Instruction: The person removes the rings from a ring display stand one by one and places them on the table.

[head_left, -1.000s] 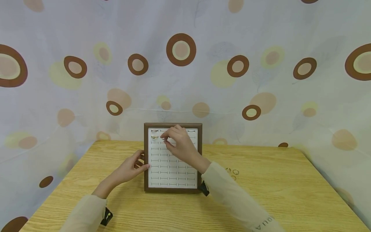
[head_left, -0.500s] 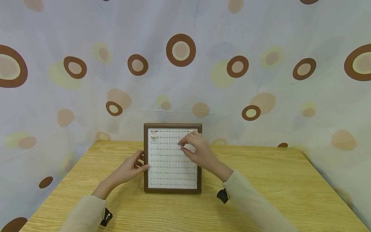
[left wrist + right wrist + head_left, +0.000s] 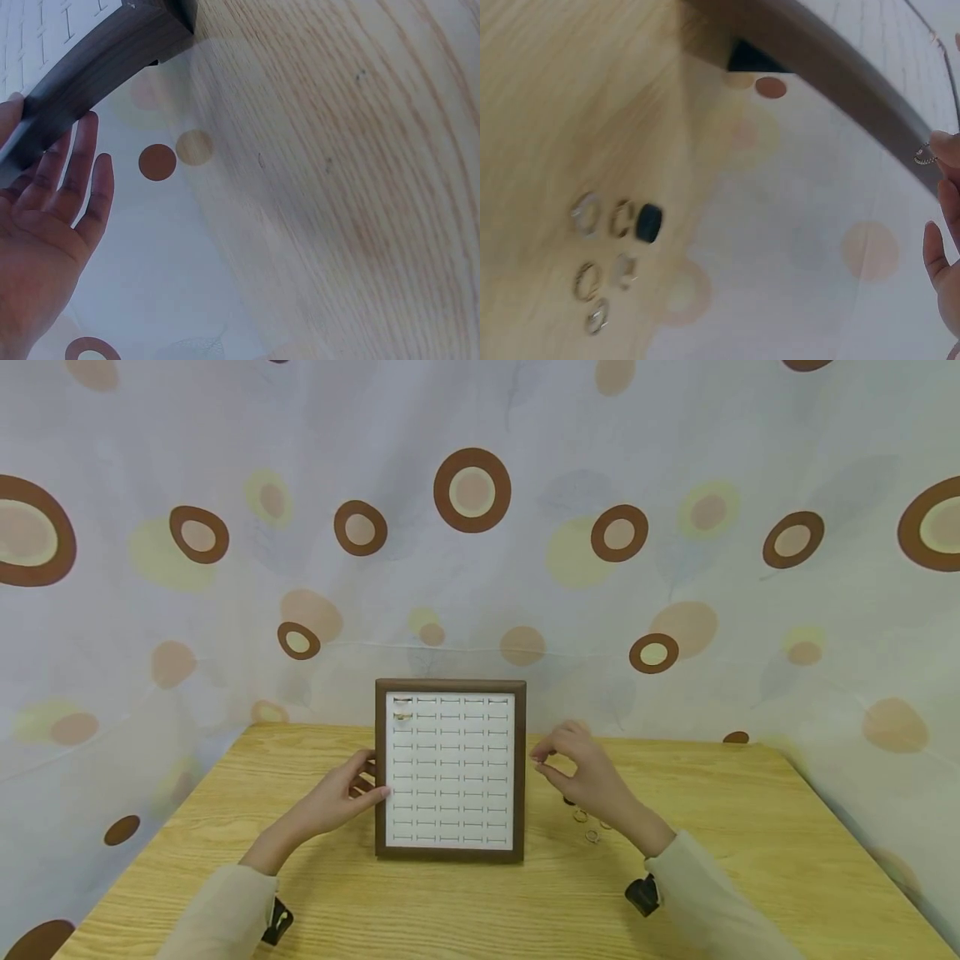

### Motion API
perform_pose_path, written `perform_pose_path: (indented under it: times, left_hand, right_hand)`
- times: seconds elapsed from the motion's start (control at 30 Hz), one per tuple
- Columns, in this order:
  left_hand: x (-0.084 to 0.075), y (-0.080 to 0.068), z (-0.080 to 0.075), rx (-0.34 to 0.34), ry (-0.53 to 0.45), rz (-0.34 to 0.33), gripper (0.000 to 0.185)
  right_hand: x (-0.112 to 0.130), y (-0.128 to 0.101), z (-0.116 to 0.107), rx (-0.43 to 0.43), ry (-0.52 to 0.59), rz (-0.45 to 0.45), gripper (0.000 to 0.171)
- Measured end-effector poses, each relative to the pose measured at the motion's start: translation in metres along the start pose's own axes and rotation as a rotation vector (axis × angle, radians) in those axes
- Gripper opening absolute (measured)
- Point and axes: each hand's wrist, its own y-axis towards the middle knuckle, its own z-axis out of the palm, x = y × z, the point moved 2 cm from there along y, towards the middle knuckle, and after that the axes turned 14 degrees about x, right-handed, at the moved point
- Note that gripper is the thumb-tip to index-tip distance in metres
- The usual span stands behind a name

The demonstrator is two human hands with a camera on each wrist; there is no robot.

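Observation:
A brown-framed ring display board (image 3: 450, 785) with a white slotted face stands on the table. Two rings sit in its left column: a dark-looking one (image 3: 402, 700) in the top slot and a gold one (image 3: 402, 717) just below. My left hand (image 3: 333, 797) grips the board's left side, thumb on the front and fingers toward the back. To the right of the board, my right hand (image 3: 592, 777) is raised above the table. Its thumb and index finger pinch a thin, textured ring (image 3: 924, 155), clearest in the right wrist view.
Several loose rings lie on the table (image 3: 750, 843) beneath my right hand, including a silver one (image 3: 592, 837), a gold one (image 3: 581, 816) and a wide black one (image 3: 649, 223). A patterned cloth (image 3: 480, 593) hangs behind the table.
My right hand has moved from the board's upper left slots rightward and down, past the right edge, with the ring in its fingers. The left hand keeps its hold on the board.

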Motion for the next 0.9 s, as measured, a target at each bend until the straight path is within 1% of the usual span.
perform_pose_path:
  times: [0.2, 0.43, 0.57, 0.73, 0.9]
  left_hand:
    - [-0.001, 0.000, 0.000, -0.001, -0.001, 0.001, 0.052]
    - [0.001, 0.000, 0.000, 0.001, 0.000, -0.004, 0.052]
    - [0.001, 0.000, 0.000, 0.001, 0.010, 0.004, 0.052]
    - [0.001, 0.000, 0.000, -0.004, 0.007, -0.004, 0.051]
    - [0.001, 0.000, 0.000, -0.005, 0.008, -0.003, 0.051]
  right_hand:
    - [-0.019, -0.026, 0.003, 0.041, -0.014, 0.093, 0.026]
    - [-0.041, -0.047, 0.013, 0.146, -0.043, 0.166, 0.023]
    - [-0.052, -0.053, 0.020, 0.231, -0.016, 0.218, 0.021]
    - [-0.062, -0.056, 0.029, 0.371, 0.057, 0.296, 0.017]
    - [-0.066, -0.056, 0.036, 0.452, 0.099, 0.315, 0.018]
